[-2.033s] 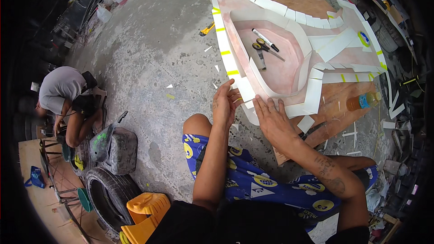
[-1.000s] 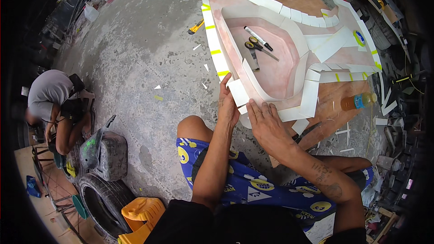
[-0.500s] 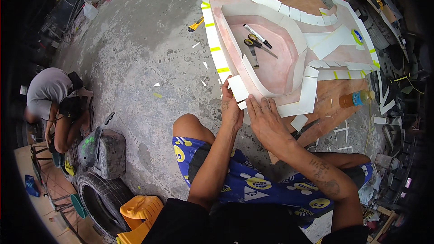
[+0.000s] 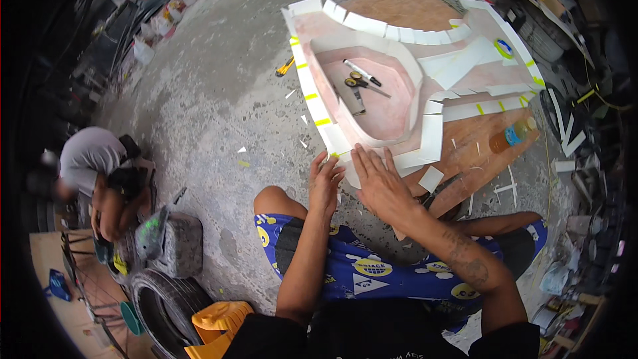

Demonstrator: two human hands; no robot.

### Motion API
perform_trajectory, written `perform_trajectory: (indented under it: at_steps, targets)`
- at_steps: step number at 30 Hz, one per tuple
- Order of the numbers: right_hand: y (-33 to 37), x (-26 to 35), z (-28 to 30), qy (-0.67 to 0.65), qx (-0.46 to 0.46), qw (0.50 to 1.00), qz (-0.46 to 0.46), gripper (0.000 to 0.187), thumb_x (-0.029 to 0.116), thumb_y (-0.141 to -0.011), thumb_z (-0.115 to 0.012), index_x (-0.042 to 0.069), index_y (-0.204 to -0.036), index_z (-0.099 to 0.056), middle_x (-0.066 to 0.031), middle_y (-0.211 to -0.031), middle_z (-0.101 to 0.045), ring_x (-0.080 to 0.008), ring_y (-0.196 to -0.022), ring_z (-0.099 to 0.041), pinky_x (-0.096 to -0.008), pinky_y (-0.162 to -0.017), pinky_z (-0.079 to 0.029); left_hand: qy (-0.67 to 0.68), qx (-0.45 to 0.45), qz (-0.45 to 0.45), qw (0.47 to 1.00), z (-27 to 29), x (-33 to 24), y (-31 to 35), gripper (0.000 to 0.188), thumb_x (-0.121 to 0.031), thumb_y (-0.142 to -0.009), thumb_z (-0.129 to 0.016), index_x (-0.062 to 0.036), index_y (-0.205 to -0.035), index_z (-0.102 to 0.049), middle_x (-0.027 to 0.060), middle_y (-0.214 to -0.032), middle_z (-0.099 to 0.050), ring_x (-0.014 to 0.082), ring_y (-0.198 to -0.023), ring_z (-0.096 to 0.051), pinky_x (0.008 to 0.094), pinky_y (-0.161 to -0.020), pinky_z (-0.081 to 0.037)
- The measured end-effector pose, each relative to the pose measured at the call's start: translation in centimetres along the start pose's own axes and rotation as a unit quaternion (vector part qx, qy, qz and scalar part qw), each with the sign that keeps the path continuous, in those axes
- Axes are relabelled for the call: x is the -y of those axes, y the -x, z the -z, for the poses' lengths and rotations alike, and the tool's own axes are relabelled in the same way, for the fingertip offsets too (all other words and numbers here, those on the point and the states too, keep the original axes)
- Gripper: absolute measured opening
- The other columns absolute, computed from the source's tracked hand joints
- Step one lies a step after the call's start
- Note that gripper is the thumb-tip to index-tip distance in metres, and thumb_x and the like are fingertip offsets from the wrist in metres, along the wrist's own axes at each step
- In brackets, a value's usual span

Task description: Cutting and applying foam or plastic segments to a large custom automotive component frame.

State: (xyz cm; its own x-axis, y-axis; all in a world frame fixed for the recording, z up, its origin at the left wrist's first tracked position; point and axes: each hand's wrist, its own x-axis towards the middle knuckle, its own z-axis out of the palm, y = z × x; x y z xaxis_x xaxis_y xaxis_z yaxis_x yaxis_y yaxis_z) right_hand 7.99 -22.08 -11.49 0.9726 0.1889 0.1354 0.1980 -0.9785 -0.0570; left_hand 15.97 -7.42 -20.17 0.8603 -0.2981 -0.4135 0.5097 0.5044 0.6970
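Observation:
On the floor before me lies a large pinkish panel (image 4: 392,86) with a raised-wall recess, its rim lined with white card pieces (image 4: 337,138) and bits of yellow-green tape (image 4: 322,122). My left hand (image 4: 324,183) is at its near left corner, fingers apart and loosely curled, beside a tape bit. With fingers outstretched, my right hand (image 4: 380,186) presses flat on the near edge. A marker (image 4: 362,72), black-handled scissors (image 4: 367,85) and a small dark-and-silver tool (image 4: 359,102) lie in the recess. A tape roll (image 4: 504,48) rests on the panel's right part.
A yellow cutter (image 4: 284,66) lies left of the panel. Brown board (image 4: 458,139) shows beneath it, with an amber bottle (image 4: 512,135) at right. White offcuts (image 4: 431,179) are scattered about. At left are a crouching person (image 4: 100,159), a tyre (image 4: 169,312) and a yellow plastic piece (image 4: 222,322).
My left hand has let go of the white card at the corner and drawn slightly back. That card now lies along the rim. My right hand stays on the edge; the view has shifted.

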Motion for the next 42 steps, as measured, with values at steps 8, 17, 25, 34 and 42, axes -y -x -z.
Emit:
perform_trajectory:
  at_steps: [8,17,25,34,42]
  targets:
    - [12.6,3.0,3.5,-0.422,-0.073,0.896,-0.120,0.071,0.023,-0.088,-0.074,-0.004,-0.146,-0.043,-0.0246,-0.147,-0.047,-0.0358,-0.137,-0.046,-0.0491,-0.115,-0.034,-0.080,-0.053,-0.104,0.990,0.2,-2.3,5.6,0.051,-0.028,-0.097,-0.067,-0.0044,-0.136,-0.043,0.0177,-0.118,-0.065,0.0224,-0.097,-0.067,0.0298,-0.085,-0.054]
    - [17.6,1.7,0.2,-0.513,-0.023,0.836,-0.194,0.054,0.026,-0.090,-0.072,-0.004,-0.132,-0.057,-0.0225,-0.139,-0.056,-0.0363,-0.131,-0.052,-0.0411,-0.111,-0.042,-0.132,-0.054,-0.070,0.987,-4.9,-2.1,2.4,0.070,-0.029,-0.090,-0.076,-0.0026,-0.139,-0.034,0.0153,-0.111,-0.060,0.0230,-0.085,-0.064,0.0349,-0.084,-0.054]
    - [19.0,1.0,-0.2,-0.524,-0.104,0.826,-0.181,0.046,0.021,-0.089,-0.075,-0.002,-0.127,-0.061,-0.0206,-0.131,-0.063,-0.0341,-0.124,-0.060,-0.0392,-0.105,-0.046,-0.228,-0.086,-0.057,0.968,-0.9,-0.5,8.8,0.044,-0.031,-0.099,-0.063,-0.0037,-0.130,-0.047,0.0154,-0.114,-0.065,0.0226,-0.092,-0.067,0.0313,-0.081,-0.054]
    - [24.6,-5.1,8.9,-0.497,-0.170,0.799,-0.291,0.040,0.012,-0.085,-0.079,0.001,-0.122,-0.066,-0.0153,-0.107,-0.072,-0.0211,-0.096,-0.070,-0.0318,-0.086,-0.054,-0.602,0.188,-0.249,0.735,-11.3,11.3,6.4,0.018,-0.009,-0.094,-0.065,0.0014,-0.109,-0.063,0.0179,-0.094,-0.071,0.0295,-0.083,-0.071,0.0384,-0.074,-0.056]
    - [25.6,-7.2,8.8,-0.542,-0.202,0.738,-0.348,0.034,0.007,-0.087,-0.075,0.001,-0.120,-0.069,-0.0141,-0.107,-0.072,-0.0164,-0.095,-0.069,-0.0279,-0.085,-0.054,-0.780,0.061,-0.237,0.575,-14.2,19.0,3.0,0.039,-0.008,-0.089,-0.053,0.0003,-0.126,-0.048,0.0300,-0.123,-0.056,0.0462,-0.114,-0.054,0.0552,-0.093,-0.047]
